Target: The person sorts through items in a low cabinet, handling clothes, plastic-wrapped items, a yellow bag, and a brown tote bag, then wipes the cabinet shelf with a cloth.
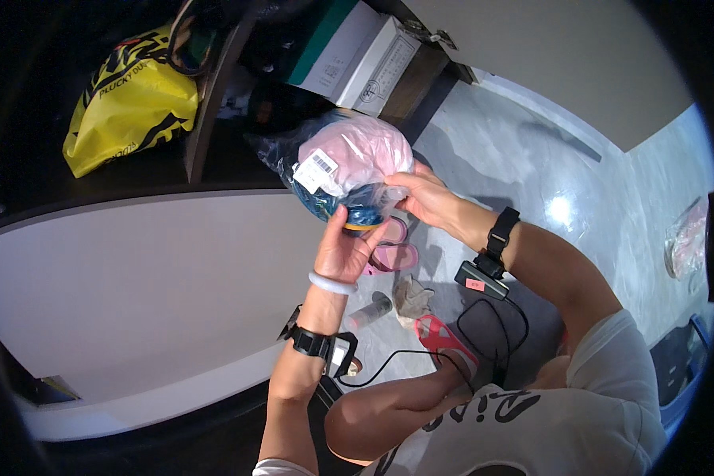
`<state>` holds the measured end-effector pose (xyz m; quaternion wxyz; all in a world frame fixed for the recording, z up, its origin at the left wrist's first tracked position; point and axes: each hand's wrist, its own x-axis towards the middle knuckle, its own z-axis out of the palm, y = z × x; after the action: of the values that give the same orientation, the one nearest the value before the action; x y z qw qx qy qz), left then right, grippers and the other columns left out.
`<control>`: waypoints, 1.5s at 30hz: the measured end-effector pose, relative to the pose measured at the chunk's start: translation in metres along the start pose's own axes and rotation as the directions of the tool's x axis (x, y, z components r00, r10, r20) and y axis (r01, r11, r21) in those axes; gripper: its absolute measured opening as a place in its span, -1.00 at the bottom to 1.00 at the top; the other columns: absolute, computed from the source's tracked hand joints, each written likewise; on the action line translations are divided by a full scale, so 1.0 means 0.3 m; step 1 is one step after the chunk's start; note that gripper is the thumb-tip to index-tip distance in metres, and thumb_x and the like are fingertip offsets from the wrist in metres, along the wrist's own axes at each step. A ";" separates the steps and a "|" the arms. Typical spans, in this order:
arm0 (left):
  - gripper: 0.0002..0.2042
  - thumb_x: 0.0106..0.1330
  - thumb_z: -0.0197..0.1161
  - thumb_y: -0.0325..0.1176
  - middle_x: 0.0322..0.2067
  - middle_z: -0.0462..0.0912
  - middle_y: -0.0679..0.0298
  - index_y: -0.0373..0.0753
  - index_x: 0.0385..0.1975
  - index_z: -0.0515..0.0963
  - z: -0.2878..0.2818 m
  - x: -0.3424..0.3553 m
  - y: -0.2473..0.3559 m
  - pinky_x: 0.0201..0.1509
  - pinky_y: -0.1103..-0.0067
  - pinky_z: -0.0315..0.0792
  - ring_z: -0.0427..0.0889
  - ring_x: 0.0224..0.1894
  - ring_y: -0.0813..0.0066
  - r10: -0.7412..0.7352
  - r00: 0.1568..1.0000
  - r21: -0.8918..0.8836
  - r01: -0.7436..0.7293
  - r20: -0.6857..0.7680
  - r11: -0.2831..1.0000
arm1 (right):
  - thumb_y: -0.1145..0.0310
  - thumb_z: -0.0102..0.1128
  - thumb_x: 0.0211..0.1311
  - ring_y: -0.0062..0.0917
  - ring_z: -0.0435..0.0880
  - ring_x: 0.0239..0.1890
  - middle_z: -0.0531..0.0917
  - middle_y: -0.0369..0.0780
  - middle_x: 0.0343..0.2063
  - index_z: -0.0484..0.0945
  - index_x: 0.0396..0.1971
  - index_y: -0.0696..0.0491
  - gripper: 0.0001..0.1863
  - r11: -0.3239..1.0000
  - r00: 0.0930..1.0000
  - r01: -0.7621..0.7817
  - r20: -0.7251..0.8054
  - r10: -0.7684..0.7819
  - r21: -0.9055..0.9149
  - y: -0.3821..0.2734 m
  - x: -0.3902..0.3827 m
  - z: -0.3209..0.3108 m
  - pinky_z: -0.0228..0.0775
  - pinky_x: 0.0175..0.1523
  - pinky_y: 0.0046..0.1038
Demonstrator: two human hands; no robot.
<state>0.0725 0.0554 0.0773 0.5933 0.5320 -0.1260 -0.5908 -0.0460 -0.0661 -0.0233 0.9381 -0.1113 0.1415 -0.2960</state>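
Note:
A clear plastic bag [355, 155] is held up between my two hands, in front of the dark shelf. Through the film show something soft and pink, and below it something dark blue with a yellow edge. A white barcode label sits on the bag's left side. My left hand [343, 250] grips the bag's lower edge, thumb in front and the other fingers partly behind it. At the bag's right side, my right hand [424, 194] pinches the film; some of its fingers are hidden.
Left on the shelf is a yellow plastic bag [139, 107]; boxes [377, 67] stand at its upper right. An open panel [563, 55] fills the upper right. Pink slippers [395, 256], a clear cylindrical container [370, 312] and a crumpled bag [412, 298] lie on the floor below. Cables hang from my wrist devices.

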 end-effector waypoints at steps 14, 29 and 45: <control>-0.34 0.35 0.20 0.03 0.20 0.46 -0.01 -0.36 0.26 0.28 0.158 -0.002 0.147 0.38 0.08 0.32 0.46 0.24 -0.01 0.321 0.936 0.048 -0.318 -0.142 0.947 | 0.52 0.12 0.25 -0.43 0.63 -0.12 0.57 -0.22 -0.08 0.38 0.14 0.03 -0.57 0.984 0.990 0.125 0.054 -0.132 0.124 -0.037 0.137 0.249 0.53 0.00 -0.35; -0.31 0.23 0.24 -0.14 0.27 0.35 -0.03 -0.28 0.33 0.20 0.097 0.108 0.211 0.41 -0.14 0.14 0.30 0.34 -0.05 0.541 0.841 -0.131 -0.540 -0.037 0.831 | 0.14 0.13 0.43 -0.47 0.25 0.35 0.29 -0.23 0.32 0.03 0.45 -0.04 -0.29 0.927 0.880 0.356 0.378 -0.289 -0.120 -0.075 0.312 0.342 0.17 0.38 -0.37; -0.49 0.09 0.24 -0.22 0.15 0.52 0.11 -0.17 0.11 0.50 -0.022 0.471 0.581 0.18 -0.03 0.48 0.48 0.20 0.00 0.526 0.722 -0.396 -0.689 -0.450 0.607 | -0.07 0.04 0.43 -0.40 0.29 0.36 0.36 -0.09 0.30 0.12 0.41 0.12 -0.24 0.726 0.993 0.121 0.071 -0.099 -0.677 -0.226 0.012 0.048 0.08 0.42 -0.40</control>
<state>0.2146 -0.1053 0.1429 0.8952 0.3468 -0.0424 -0.2767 -0.0741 -0.1207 0.0092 0.8154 -0.4586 0.2191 -0.2770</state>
